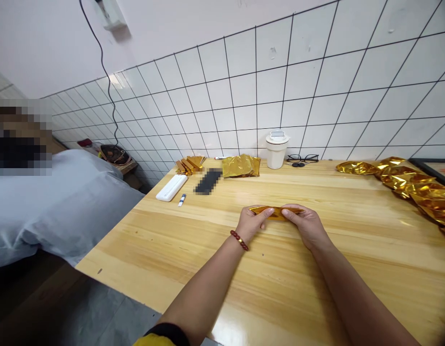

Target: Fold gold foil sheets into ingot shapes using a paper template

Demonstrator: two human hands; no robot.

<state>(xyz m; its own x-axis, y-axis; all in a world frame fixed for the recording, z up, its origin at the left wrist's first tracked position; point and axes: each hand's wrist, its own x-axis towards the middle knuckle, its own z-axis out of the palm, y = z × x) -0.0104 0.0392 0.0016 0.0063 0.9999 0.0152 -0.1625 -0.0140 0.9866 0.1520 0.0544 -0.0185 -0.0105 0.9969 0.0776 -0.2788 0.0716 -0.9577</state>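
Note:
Between my two hands, just above the wooden table point(208, 230), is a folded strip of gold foil paper point(277, 213). My left hand point(251, 222), with a red bead bracelet at the wrist, pinches its left part, thumb on top. The right part is pinched by my right hand point(306, 222), its thumb also lying on the strip. Fingers behind the foil are mostly hidden. Farther back lie a stack of flat gold foil sheets point(240, 166) and a pile of narrow folded foil strips point(189, 165).
Near the wall stand a white lidded cup point(276, 150) and glasses point(303, 159). A white power bank point(171, 187), a small blue-and-white tube point(182, 200) and a blurred dark phone-like slab point(208, 181) lie left. Folded gold foil pieces point(406, 182) fill the right. Another person point(70, 192) is at left.

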